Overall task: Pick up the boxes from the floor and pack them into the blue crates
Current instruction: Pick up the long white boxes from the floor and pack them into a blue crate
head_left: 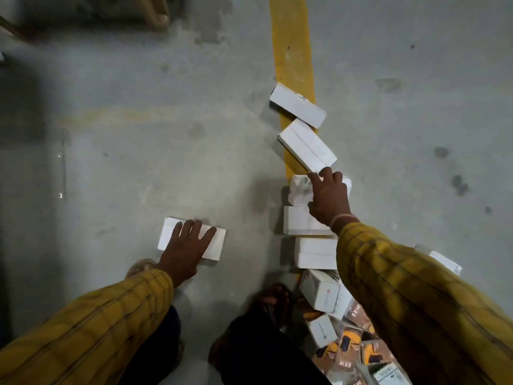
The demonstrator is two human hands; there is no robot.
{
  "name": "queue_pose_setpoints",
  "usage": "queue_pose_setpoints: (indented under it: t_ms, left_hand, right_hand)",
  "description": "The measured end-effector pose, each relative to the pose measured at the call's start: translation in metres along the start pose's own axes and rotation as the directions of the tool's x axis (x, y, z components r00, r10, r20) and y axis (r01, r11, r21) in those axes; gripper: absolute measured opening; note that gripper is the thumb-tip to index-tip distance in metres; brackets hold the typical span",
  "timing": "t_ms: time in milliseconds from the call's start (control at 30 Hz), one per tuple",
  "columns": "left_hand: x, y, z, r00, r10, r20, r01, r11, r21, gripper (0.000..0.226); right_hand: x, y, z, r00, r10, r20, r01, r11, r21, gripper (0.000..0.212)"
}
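Note:
Several white boxes lie on the grey concrete floor. My left hand (pixel 184 250) rests with spread fingers on top of a lone white box (pixel 215 243) at lower left. My right hand (pixel 329 197) reaches over a line of white boxes, its fingertips touching the near corner of a tilted box (pixel 305 145) and covering part of a small box (pixel 299 188) beneath it. Further up lies another white box (pixel 297 105). Below my right wrist sit two more boxes (pixel 301 220) (pixel 315 252). No blue crate is in view.
A yellow painted line (pixel 293 37) runs up the floor under the boxes. At lower right lies a heap of small white and orange-printed boxes (pixel 347 343). My feet (pixel 273 298) stand near the bottom centre. Bare floor spreads left and right.

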State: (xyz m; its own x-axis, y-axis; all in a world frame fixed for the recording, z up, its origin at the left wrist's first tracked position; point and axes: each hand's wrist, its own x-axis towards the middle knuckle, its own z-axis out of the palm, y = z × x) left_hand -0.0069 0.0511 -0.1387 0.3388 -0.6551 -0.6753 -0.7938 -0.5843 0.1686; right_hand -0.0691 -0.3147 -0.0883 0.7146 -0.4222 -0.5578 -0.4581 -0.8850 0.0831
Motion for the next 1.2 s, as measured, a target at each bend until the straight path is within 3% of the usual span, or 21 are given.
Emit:
queue_pose_setpoints:
  t_ms: [167, 267, 367, 467, 567, 633, 667, 767, 833, 900, 967, 1100, 1200]
  left_hand:
    - [0.015, -0.008, 0.011, 0.986, 0.037, -0.16, -0.027, 0.997, 0.065, 0.101]
    - [0.024, -0.017, 0.015, 0.974, 0.058, -0.221, -0.051, 0.998, 0.037, 0.103]
    - [0.029, -0.02, 0.008, 0.976, 0.057, -0.21, -0.076, 0.994, -0.081, 0.106]
    - [0.023, -0.009, -0.026, 0.978, -0.065, -0.198, -0.005, 0.943, -0.332, 0.103]
    - [0.016, 0.005, -0.074, 0.976, -0.2, -0.089, 0.092, 0.742, -0.664, 0.097]
    - [0.013, 0.009, -0.105, 0.972, -0.235, -0.019, 0.116, 0.545, -0.83, 0.087]
    - [0.011, 0.011, -0.122, 0.973, -0.23, 0.024, 0.117, 0.4, -0.909, 0.08]
    - [-0.001, 0.018, -0.177, 0.977, -0.145, 0.154, 0.13, -0.157, -0.979, 0.045]
    - [-0.015, 0.02, -0.214, 0.98, -0.093, 0.174, 0.132, -0.346, -0.929, 0.038]
    - [-0.032, 0.021, -0.247, 0.984, -0.088, 0.158, 0.109, -0.409, -0.906, 0.039]
    - [-0.052, 0.022, -0.278, 0.986, -0.102, 0.132, 0.077, -0.424, -0.902, 0.042]
    - [-0.099, 0.028, -0.342, 0.987, -0.149, 0.058, 0.003, -0.348, -0.938, 0.048]
    - [-0.135, 0.029, -0.386, 0.981, -0.191, 0.006, -0.054, -0.307, -0.95, 0.049]
  right_hand:
    - [0.039, -0.003, 0.013, 0.992, -0.128, -0.023, 0.12, 0.97, -0.213, 0.076]
    - [0.052, -0.003, 0.013, 0.988, -0.153, 0.02, 0.151, 0.934, -0.323, 0.07]
    - [0.055, -0.002, 0.01, 0.985, -0.166, 0.041, 0.17, 0.928, -0.332, 0.067]
    - [0.048, 0.002, 0.0, 0.984, -0.18, 0.021, 0.179, 0.948, -0.264, 0.057]
    - [0.034, 0.006, -0.018, 0.99, -0.141, -0.021, 0.138, 0.985, -0.104, 0.057]
    - [0.023, 0.008, -0.039, 0.995, -0.082, -0.06, 0.09, 0.984, 0.151, 0.057]
    - [0.015, 0.008, -0.054, 0.997, -0.052, -0.052, 0.066, 0.944, 0.322, 0.056]
    - [-0.011, 0.001, -0.112, 0.998, -0.007, 0.058, -0.038, 0.677, 0.735, 0.048]
    - [-0.031, -0.008, -0.151, 0.988, -0.036, 0.148, -0.116, 0.455, 0.883, 0.041]
    - [-0.05, -0.021, -0.187, 0.983, -0.058, 0.173, -0.147, 0.316, 0.937, 0.037]
    - [-0.069, -0.036, -0.22, 0.992, 0.003, 0.126, -0.122, 0.277, 0.953, 0.037]
    - [-0.106, -0.079, -0.281, 0.978, 0.198, -0.061, -0.018, 0.375, 0.927, 0.04]
    - [-0.138, -0.112, -0.333, 0.958, 0.237, -0.163, 0.058, 0.398, 0.915, 0.035]
